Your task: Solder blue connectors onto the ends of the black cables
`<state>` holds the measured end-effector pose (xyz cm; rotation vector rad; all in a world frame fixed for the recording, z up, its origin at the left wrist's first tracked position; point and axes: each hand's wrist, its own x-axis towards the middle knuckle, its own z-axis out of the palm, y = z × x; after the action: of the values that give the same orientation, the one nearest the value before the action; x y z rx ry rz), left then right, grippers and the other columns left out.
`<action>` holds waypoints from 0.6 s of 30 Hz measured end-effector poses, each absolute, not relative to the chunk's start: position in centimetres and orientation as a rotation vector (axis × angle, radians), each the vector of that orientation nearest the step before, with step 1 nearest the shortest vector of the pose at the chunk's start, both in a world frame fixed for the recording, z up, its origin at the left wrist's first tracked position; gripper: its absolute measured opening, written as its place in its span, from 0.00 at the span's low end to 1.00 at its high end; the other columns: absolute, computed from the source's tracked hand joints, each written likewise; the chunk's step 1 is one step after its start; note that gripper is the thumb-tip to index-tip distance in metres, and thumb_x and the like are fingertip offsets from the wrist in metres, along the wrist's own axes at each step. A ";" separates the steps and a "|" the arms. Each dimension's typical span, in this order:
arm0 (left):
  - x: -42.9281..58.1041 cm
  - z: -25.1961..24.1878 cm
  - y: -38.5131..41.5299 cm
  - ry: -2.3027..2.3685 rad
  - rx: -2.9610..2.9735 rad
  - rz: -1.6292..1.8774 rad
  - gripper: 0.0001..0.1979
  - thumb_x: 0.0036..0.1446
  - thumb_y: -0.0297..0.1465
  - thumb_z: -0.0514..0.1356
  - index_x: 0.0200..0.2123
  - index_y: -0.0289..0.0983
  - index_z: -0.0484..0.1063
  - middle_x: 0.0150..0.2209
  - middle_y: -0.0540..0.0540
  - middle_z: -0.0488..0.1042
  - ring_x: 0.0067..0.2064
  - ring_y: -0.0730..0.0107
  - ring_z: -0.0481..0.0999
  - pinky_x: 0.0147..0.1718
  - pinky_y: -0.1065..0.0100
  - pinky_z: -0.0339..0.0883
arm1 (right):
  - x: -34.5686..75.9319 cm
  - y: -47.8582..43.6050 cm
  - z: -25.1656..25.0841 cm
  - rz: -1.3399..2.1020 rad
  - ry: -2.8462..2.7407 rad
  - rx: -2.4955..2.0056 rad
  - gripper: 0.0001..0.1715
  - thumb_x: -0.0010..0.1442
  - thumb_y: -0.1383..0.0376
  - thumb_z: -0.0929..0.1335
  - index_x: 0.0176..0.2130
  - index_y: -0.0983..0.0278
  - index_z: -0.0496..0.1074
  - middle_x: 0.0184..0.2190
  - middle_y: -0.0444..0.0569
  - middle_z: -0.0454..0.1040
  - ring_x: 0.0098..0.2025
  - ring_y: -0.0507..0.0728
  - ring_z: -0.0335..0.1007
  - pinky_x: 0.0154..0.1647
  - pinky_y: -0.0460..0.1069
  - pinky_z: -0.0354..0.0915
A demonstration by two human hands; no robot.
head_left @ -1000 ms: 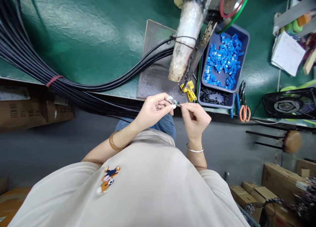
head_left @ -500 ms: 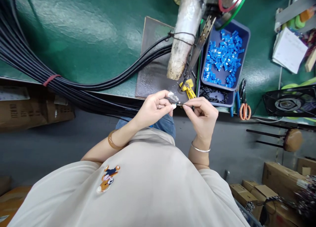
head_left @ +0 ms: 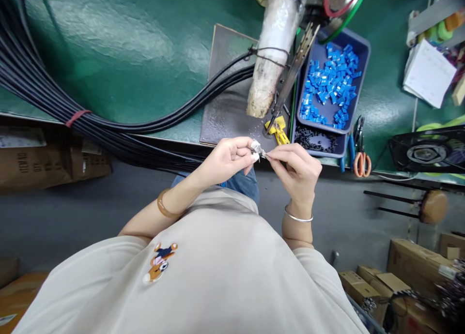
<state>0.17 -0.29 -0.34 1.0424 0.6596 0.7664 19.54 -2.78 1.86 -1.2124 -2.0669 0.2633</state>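
Note:
My left hand (head_left: 227, 159) is pinched closed on the end of a thin black cable that runs off to the left under the bench edge. My right hand (head_left: 296, 167) is also pinched, its fingertips meeting the left ones at a tiny part (head_left: 262, 153) too small to name. Both hands hover just in front of the green bench's (head_left: 119, 58) front edge, below a dark mat (head_left: 228, 106). A thick bundle of black cables (head_left: 109, 126) sweeps across the bench toward a wrapped pipe (head_left: 271, 58).
A blue tray of small blue connectors (head_left: 329, 87) sits right of the pipe, above a tray of black parts (head_left: 316, 140). Yellow-handled pliers (head_left: 278, 129), orange scissors (head_left: 359, 162) and a black fan (head_left: 423, 152) lie nearby. Cardboard boxes (head_left: 410, 264) stand on the floor.
My right hand has shifted slightly right and its fingertips have closed in against the left hand's. The left hand has stayed almost in place.

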 end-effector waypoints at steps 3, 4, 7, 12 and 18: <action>0.2 -0.4 -0.3 0.673 1.077 0.758 0.08 0.60 0.32 0.60 0.34 0.33 0.67 0.20 0.53 0.69 0.21 0.84 0.64 0.21 0.79 0.55 | 19.6 -2.8 1.9 0.274 -2.088 -1.219 0.09 0.59 0.71 0.71 0.39 0.58 0.74 0.34 0.42 0.78 0.34 0.49 0.74 0.30 0.45 0.67; 0.2 -0.5 -0.3 0.677 1.089 0.759 0.06 0.60 0.31 0.59 0.34 0.33 0.67 0.20 0.53 0.68 0.21 0.83 0.64 0.21 0.79 0.56 | 19.6 -2.8 1.9 0.272 -2.089 -1.219 0.09 0.59 0.71 0.71 0.39 0.58 0.74 0.34 0.43 0.78 0.34 0.49 0.74 0.30 0.45 0.67; 0.3 -0.5 -0.3 0.679 1.109 0.766 0.05 0.60 0.29 0.58 0.34 0.33 0.67 0.20 0.54 0.68 0.22 0.82 0.65 0.23 0.79 0.58 | 19.7 -2.9 1.8 0.246 -2.096 -1.220 0.09 0.59 0.71 0.70 0.39 0.58 0.74 0.34 0.43 0.78 0.34 0.49 0.74 0.31 0.45 0.67; 0.3 -0.3 -0.5 0.716 1.140 0.756 0.05 0.60 0.30 0.58 0.33 0.34 0.66 0.20 0.54 0.67 0.22 0.81 0.65 0.24 0.77 0.60 | 19.7 -2.9 1.9 0.268 -2.138 -1.227 0.07 0.60 0.71 0.70 0.39 0.59 0.74 0.35 0.44 0.78 0.35 0.50 0.74 0.32 0.45 0.67; 1.1 -1.0 -1.2 0.892 1.433 0.919 0.05 0.57 0.29 0.61 0.32 0.33 0.70 0.22 0.55 0.61 0.24 0.82 0.59 0.24 0.77 0.54 | 19.1 -3.2 2.1 0.425 -2.033 -1.356 0.04 0.59 0.70 0.70 0.32 0.62 0.71 0.29 0.42 0.74 0.26 0.46 0.64 0.27 0.45 0.60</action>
<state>1.07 -1.16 -1.01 1.4334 0.8919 0.9187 19.11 -3.17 2.07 -1.3560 -2.0332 0.4247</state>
